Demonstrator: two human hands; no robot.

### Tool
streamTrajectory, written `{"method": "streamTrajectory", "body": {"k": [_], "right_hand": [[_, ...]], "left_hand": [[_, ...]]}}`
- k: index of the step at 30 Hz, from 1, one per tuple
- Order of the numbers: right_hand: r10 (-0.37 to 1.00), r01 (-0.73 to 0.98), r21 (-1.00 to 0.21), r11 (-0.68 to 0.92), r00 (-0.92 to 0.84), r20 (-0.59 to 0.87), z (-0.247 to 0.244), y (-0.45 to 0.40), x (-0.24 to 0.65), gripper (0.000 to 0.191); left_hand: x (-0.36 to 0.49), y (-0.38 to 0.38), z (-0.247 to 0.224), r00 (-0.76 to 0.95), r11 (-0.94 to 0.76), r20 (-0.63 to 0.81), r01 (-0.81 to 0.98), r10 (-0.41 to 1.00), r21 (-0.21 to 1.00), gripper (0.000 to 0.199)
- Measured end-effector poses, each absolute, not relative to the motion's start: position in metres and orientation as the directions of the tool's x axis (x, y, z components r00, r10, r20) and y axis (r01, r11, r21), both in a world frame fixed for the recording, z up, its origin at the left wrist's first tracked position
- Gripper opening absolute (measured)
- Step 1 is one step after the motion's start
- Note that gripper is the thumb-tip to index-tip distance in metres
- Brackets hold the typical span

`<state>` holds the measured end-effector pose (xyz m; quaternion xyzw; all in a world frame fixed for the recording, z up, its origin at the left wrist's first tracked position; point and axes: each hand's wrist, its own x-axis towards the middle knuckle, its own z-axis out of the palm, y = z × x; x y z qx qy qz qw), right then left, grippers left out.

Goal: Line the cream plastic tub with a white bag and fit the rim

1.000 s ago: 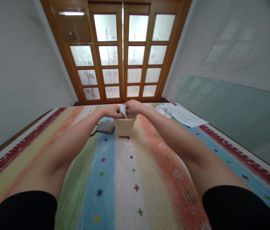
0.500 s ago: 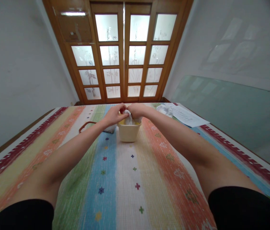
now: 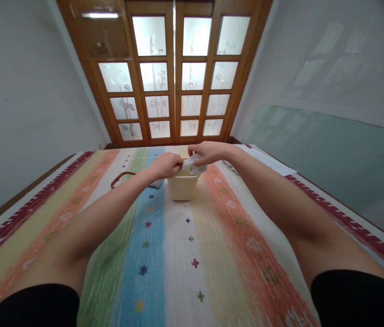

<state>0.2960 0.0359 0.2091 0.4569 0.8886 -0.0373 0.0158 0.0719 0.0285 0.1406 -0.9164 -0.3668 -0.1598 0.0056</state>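
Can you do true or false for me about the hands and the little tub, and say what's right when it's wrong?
1. The cream tub stands upright on the striped tablecloth. True.
2. The left hand and right hand both hold thin whitish plastic. True.
3. The right hand lies flat on the tablecloth. False: it is raised, gripping the plastic.
4. The sleeves are white. False: they are black.
5. Some paper lies on the person's right side. True.

Saw smooth plastic in the tub [image 3: 183, 188], thin, crinkled, filmy plastic in the bag [image 3: 197, 170], matt woven fabric in the tablecloth [image 3: 174, 254], polished wood in the far doors [image 3: 179, 72], frosted glass in the panes [image 3: 192, 76], smooth paper in the far-right sheet [image 3: 277, 164].
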Motion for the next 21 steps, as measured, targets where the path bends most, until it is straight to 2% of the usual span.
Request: {"method": "streamTrajectory", "body": {"k": [3, 5, 7, 9, 10, 12, 14, 15, 17, 18, 20, 21], "right_hand": [[0.792, 0.771, -0.323, 0.549, -0.603, -0.094, 0.209, 0.038, 0.313, 0.033], [0.786, 0.705, -0.495, 0.509, -0.614, -0.066, 0.202, 0.041, 0.321, 0.027], [0.805, 0.650, -0.578, 0.493, -0.594, 0.018, 0.192, 0.045, 0.324, 0.022], [0.821, 0.600, -0.634, 0.488, -0.562, 0.100, 0.180, 0.048, 0.322, 0.017], [0.830, 0.568, -0.671, 0.477, -0.541, 0.132, 0.175, 0.050, 0.320, 0.015], [0.860, 0.491, -0.757, 0.432, -0.479, 0.179, 0.167, 0.051, 0.314, 0.015], [0.888, 0.411, -0.824, 0.389, -0.406, 0.217, 0.162, 0.052, 0.309, 0.014], [0.897, 0.372, -0.848, 0.376, -0.376, 0.233, 0.161, 0.052, 0.307, 0.014], [0.907, 0.311, -0.878, 0.364, -0.334, 0.258, 0.161, 0.051, 0.303, 0.014], [0.911, 0.292, -0.886, 0.359, -0.314, 0.266, 0.161, 0.050, 0.301, 0.015], [0.922, 0.270, -0.899, 0.344, -0.277, 0.270, 0.162, 0.048, 0.299, 0.018], [0.926, 0.262, -0.904, 0.339, -0.263, 0.271, 0.163, 0.047, 0.298, 0.020]], "left_hand": [[0.073, 0.037, 0.141, 0.651, -0.672, 0.173, 0.733, 0.739, 0.108, 0.023], [0.075, 0.043, 0.143, 0.676, -0.660, 0.007, 0.718, 0.737, 0.222, 0.021], [0.080, 0.048, 0.146, 0.716, -0.630, -0.168, 0.683, 0.678, 0.370, 0.019], [0.086, 0.052, 0.152, 0.739, -0.607, -0.223, 0.657, 0.636, 0.446, 0.021], [0.089, 0.053, 0.155, 0.740, -0.617, -0.206, 0.655, 0.640, 0.436, 0.021], [0.094, 0.053, 0.163, 0.713, -0.651, -0.115, 0.685, 0.692, 0.327, 0.016], [0.095, 0.051, 0.170, 0.631, -0.628, 0.059, 0.752, 0.774, 0.198, 0.016], [0.095, 0.050, 0.174, 0.566, -0.590, 0.169, 0.786, 0.807, 0.184, 0.019], [0.094, 0.045, 0.178, 0.407, -0.507, 0.340, 0.810, 0.848, 0.293, 0.025], [0.093, 0.043, 0.180, 0.344, -0.477, 0.365, 0.791, 0.865, 0.384, 0.028], [0.091, 0.037, 0.180, 0.326, -0.451, 0.319, 0.733, 0.890, 0.510, 0.036], [0.089, 0.034, 0.179, 0.360, -0.463, 0.291, 0.717, 0.886, 0.522, 0.042]]}}
